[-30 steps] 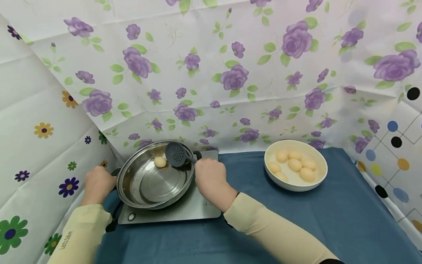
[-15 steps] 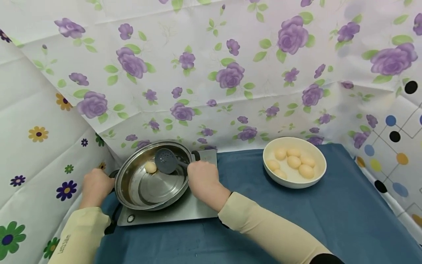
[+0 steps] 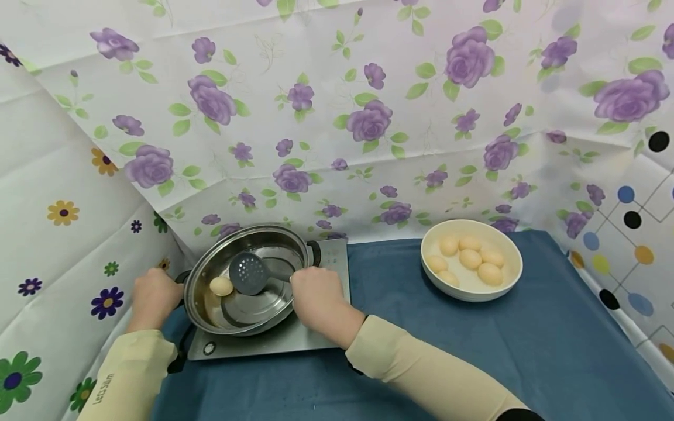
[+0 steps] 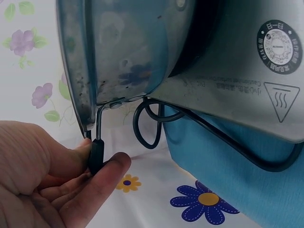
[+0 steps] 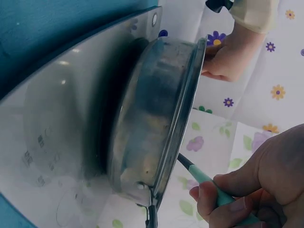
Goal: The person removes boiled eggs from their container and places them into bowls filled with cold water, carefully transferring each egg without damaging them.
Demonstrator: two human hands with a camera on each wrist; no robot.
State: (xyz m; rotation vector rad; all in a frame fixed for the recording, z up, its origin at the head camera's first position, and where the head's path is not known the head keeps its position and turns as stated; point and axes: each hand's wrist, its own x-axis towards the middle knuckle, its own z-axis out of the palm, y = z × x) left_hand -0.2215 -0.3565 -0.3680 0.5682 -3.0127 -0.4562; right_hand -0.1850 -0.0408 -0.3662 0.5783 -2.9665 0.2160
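Note:
A wide stainless steel pot [image 3: 253,313] stands at the left of the head view. One pale egg [image 3: 221,286] lies inside, toward the pot's left. Beside it is the dark perforated head of a skimmer [image 3: 249,273], touching the egg or nearly so. My right hand [image 3: 322,301] grips the skimmer over the pot's right rim; its green handle [image 5: 202,175] shows between thumb and fingers in the right wrist view. At the pot's left, my left hand [image 3: 154,297] holds the side handle [image 4: 96,156] between thumb and fingers.
Under the pot is a flat silver cooker [image 3: 268,345] with a black cord [image 4: 223,142] at its left. A cream bowl [image 3: 476,295] holding several eggs [image 3: 470,259] stands to the right on the blue cloth [image 3: 400,333]. Flowered sheets [image 3: 337,105] hang behind and beside it.
The skimmer head has moved left and toward me inside the pot, and the egg has shifted the same way. My right hand has followed; my left hand stays at the pot handle.

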